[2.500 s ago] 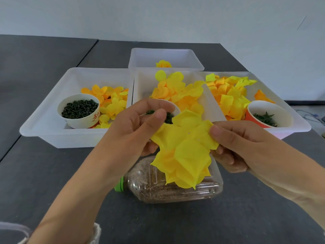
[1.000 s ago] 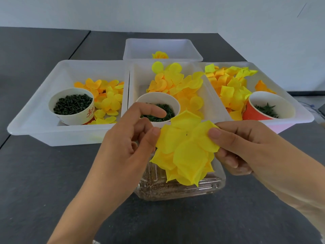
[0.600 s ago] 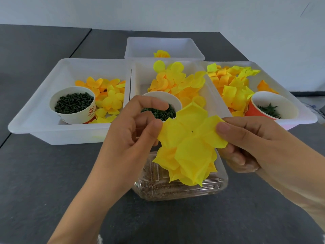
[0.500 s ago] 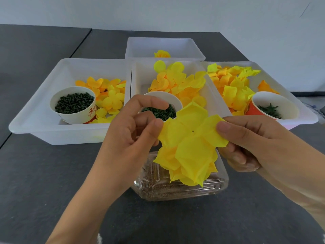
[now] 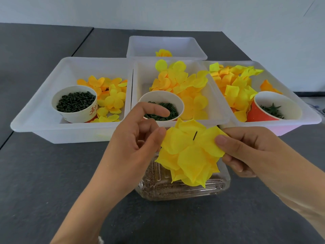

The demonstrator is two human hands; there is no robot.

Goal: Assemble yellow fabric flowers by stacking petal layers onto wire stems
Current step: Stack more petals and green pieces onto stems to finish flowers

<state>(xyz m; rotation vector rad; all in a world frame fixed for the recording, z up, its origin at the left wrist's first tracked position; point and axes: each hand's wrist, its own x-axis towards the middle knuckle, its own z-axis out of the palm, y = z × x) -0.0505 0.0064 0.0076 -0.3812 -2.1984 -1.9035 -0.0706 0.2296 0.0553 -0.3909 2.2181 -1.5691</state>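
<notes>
Flower: layered yellow fabric flower (image 5: 190, 154), several petal layers threaded on a dark wire stem tip (image 5: 195, 135) that pokes up through the centre hole.
Place: held in the air above the clear plastic jar of brown grains (image 5: 182, 184), nearer the person than the white paper cup of green rings (image 5: 161, 107).
Left hand (image 5: 133, 143): thumb pressed to the flower's left petal edge, index finger stretched out free over the cup, other fingers curled behind.
Right hand (image 5: 246, 152): thumb on top of the right petal, fingers curled beneath, pinching that edge.
Handling: looks very light, soft and floppy; petals crease easily, so grip lightly at the outer edges.
Stem: thin and stiff by the look of it; lower part hidden under the petals.
Supply: 3 white plastic trays (image 5: 73, 136) of loose petals sit beyond the jar.
</notes>
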